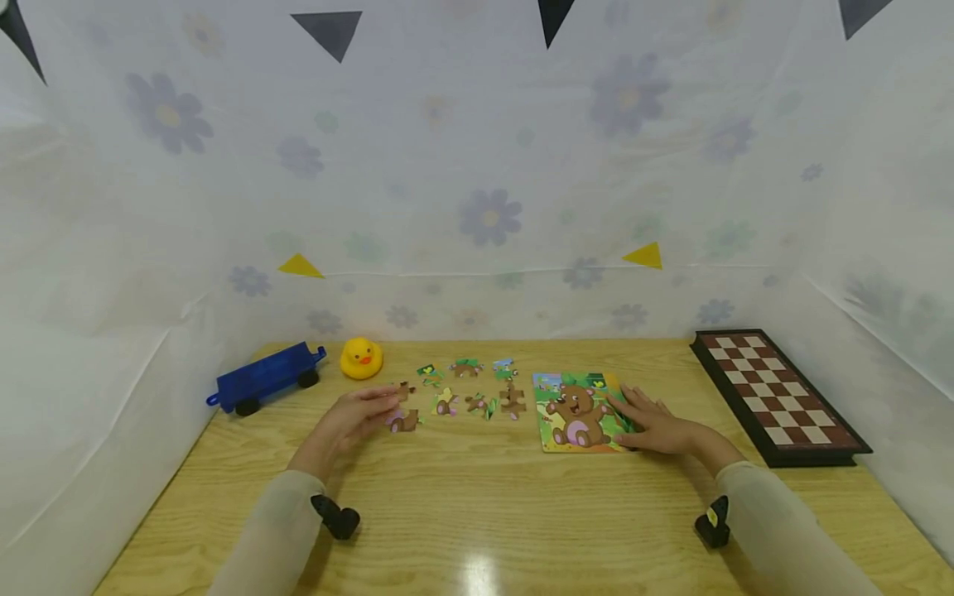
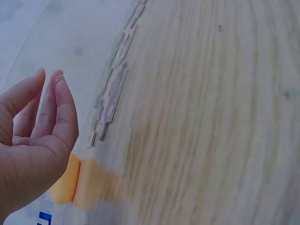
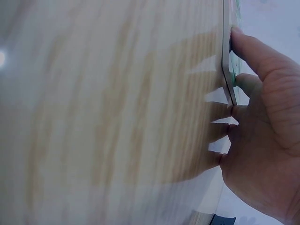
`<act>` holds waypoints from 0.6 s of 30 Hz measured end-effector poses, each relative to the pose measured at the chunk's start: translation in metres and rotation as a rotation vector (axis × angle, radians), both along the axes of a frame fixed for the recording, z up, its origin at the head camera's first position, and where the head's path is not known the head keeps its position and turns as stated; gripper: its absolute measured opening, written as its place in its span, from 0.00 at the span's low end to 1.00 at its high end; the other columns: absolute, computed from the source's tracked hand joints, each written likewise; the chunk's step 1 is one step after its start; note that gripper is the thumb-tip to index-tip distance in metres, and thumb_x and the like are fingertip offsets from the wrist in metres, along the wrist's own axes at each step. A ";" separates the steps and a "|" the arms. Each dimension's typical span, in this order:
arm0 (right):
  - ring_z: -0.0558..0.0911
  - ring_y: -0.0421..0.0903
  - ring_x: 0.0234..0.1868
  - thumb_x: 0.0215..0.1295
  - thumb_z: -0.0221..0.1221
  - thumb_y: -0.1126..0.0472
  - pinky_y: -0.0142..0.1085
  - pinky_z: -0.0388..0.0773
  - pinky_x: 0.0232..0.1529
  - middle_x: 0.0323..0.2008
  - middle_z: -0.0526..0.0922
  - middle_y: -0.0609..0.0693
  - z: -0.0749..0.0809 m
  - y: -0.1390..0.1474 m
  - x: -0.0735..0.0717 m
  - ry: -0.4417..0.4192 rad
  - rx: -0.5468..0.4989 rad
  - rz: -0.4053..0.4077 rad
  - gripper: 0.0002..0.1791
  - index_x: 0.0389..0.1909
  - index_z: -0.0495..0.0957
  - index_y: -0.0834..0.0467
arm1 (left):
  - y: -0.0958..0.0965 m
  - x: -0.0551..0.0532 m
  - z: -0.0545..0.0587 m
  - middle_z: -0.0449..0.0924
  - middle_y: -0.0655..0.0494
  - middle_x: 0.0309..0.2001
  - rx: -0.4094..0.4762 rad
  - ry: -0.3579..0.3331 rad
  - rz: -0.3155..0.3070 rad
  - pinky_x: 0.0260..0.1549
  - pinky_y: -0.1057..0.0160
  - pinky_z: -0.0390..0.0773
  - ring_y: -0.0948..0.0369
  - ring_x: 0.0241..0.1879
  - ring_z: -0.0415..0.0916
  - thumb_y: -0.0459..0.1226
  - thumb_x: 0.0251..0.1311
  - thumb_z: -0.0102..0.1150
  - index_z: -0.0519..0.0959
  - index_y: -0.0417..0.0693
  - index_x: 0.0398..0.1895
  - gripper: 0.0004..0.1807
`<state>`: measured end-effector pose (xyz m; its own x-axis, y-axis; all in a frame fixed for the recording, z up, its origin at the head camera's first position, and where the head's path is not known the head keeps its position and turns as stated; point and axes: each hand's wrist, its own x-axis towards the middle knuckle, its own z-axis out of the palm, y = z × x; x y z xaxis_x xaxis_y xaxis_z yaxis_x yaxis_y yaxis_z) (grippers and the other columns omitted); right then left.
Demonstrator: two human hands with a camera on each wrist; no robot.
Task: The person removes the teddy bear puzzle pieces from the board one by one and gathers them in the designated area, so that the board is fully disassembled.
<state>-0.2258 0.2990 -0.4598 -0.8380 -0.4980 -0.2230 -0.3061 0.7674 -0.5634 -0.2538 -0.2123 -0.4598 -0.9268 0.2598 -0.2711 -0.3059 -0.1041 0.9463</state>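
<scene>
My left hand [image 1: 350, 418] hovers at the left end of several loose bear puzzle pieces [image 1: 403, 420], its fingers slightly bent. In the left wrist view, a gap shows between the thumb and fingertips [image 2: 58, 77], with nothing between them. Seen edge-on there, the puzzle pieces [image 2: 112, 93] lie flat on the table. On the right, a square bear picture board [image 1: 577, 418] lies flat. My right hand [image 1: 659, 426] rests at its right edge, thumb and forefinger on the board. The right wrist view shows the other fingers spread, their tips on the tabletop.
A blue toy wagon [image 1: 268, 381] and a yellow rubber duck [image 1: 361, 358] stand at the back left. At the right lies a checkered board [image 1: 778, 393] with a black frame. A flower-printed white sheet [image 1: 477, 273] encloses the wooden table [image 1: 477, 505].
</scene>
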 end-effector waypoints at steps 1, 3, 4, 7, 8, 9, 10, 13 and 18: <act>0.30 0.69 0.69 0.69 0.53 0.48 0.68 0.23 0.61 0.71 0.31 0.72 0.000 0.000 0.000 0.000 0.001 0.000 0.43 0.73 0.44 0.65 | 0.001 0.000 0.001 0.82 0.56 0.46 0.016 -0.009 -0.007 0.51 0.64 0.77 0.59 0.46 0.80 0.29 0.65 0.55 0.59 0.32 0.68 0.30; 0.29 0.70 0.69 0.69 0.53 0.48 0.68 0.23 0.61 0.70 0.30 0.72 -0.001 0.000 0.000 -0.001 0.002 -0.001 0.43 0.73 0.44 0.65 | 0.004 0.001 0.003 0.82 0.55 0.48 0.018 -0.013 -0.030 0.50 0.64 0.77 0.58 0.48 0.80 0.30 0.65 0.54 0.59 0.34 0.69 0.30; 0.29 0.70 0.69 0.69 0.53 0.48 0.68 0.22 0.61 0.70 0.30 0.72 -0.001 0.001 0.000 -0.002 0.001 0.000 0.43 0.73 0.44 0.65 | 0.005 0.002 0.004 0.81 0.53 0.49 0.016 -0.009 -0.044 0.51 0.64 0.77 0.58 0.48 0.79 0.30 0.65 0.54 0.59 0.34 0.69 0.30; 0.29 0.69 0.69 0.69 0.53 0.47 0.68 0.23 0.61 0.71 0.30 0.72 -0.002 0.000 0.000 -0.004 -0.002 0.000 0.43 0.73 0.44 0.64 | 0.012 0.004 0.006 0.80 0.51 0.51 0.025 -0.014 -0.083 0.51 0.64 0.77 0.60 0.49 0.79 0.32 0.66 0.54 0.58 0.35 0.70 0.31; 0.29 0.69 0.69 0.69 0.53 0.47 0.68 0.22 0.61 0.70 0.30 0.72 -0.002 0.000 0.000 -0.006 -0.009 0.001 0.43 0.73 0.44 0.64 | 0.015 0.004 0.006 0.80 0.51 0.51 0.032 -0.013 -0.103 0.51 0.64 0.77 0.60 0.49 0.79 0.32 0.66 0.54 0.58 0.34 0.70 0.31; 0.29 0.69 0.69 0.69 0.53 0.47 0.68 0.23 0.61 0.70 0.30 0.72 -0.001 0.000 0.000 -0.004 -0.010 0.002 0.43 0.73 0.43 0.64 | 0.019 0.004 0.007 0.80 0.51 0.51 0.039 -0.009 -0.127 0.52 0.63 0.76 0.60 0.49 0.78 0.32 0.66 0.53 0.57 0.33 0.70 0.31; 0.29 0.69 0.69 0.69 0.53 0.47 0.68 0.23 0.61 0.70 0.30 0.72 -0.001 0.000 0.000 -0.003 -0.013 0.003 0.43 0.73 0.43 0.64 | 0.022 0.005 0.007 0.80 0.50 0.51 0.051 -0.005 -0.152 0.53 0.62 0.75 0.59 0.50 0.78 0.32 0.67 0.53 0.56 0.32 0.70 0.31; 0.29 0.70 0.69 0.69 0.53 0.48 0.69 0.22 0.60 0.70 0.30 0.73 -0.001 -0.001 0.000 0.003 -0.022 0.011 0.43 0.73 0.43 0.65 | 0.036 0.005 0.006 0.78 0.45 0.53 0.099 -0.004 -0.226 0.57 0.57 0.72 0.55 0.53 0.77 0.31 0.67 0.52 0.55 0.30 0.69 0.31; 0.29 0.69 0.69 0.69 0.53 0.47 0.68 0.22 0.61 0.70 0.30 0.72 -0.001 0.000 -0.001 0.001 -0.006 0.006 0.44 0.73 0.43 0.65 | 0.063 0.005 0.004 0.71 0.36 0.59 0.141 -0.002 -0.311 0.61 0.51 0.66 0.49 0.58 0.72 0.31 0.67 0.51 0.57 0.29 0.69 0.29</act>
